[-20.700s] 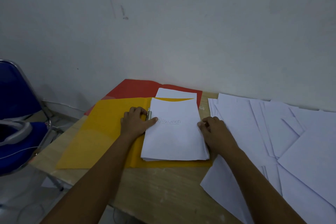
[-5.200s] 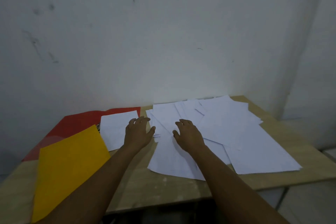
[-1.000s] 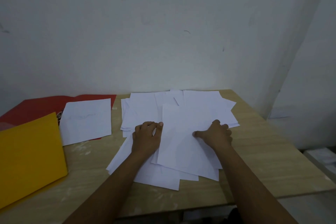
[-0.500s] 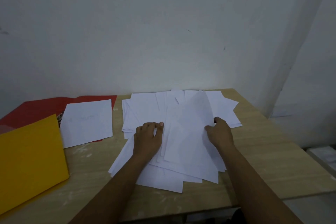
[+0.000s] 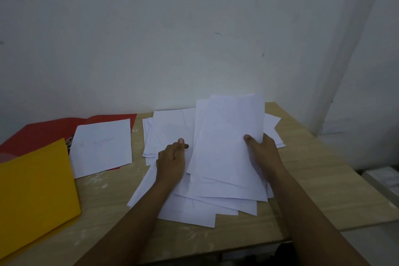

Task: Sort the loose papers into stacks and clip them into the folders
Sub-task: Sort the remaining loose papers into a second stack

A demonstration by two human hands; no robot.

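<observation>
A loose heap of white papers [image 5: 194,203] covers the middle of the wooden table [image 5: 319,183]. My right hand [image 5: 262,153] grips the right edge of a bundle of sheets [image 5: 226,136] and tilts it up off the heap, thumb on the front. My left hand [image 5: 171,161] rests on the heap at the bundle's left edge, fingers curled. A closed yellow folder [image 5: 34,192] lies at the front left. Behind it lies an open red folder [image 5: 49,134] with a white stack [image 5: 102,147] bearing faint handwriting on it.
A white wall rises right behind the table. The table's right and front edges drop to a pale floor, where a white object [image 5: 386,179] lies at the far right. A metal clip [image 5: 69,142] shows between the yellow folder and the white stack.
Over the last second my right hand has raised a bundle of sheets from flat on the heap to steeply tilted. My left hand stayed on the heap beside it.
</observation>
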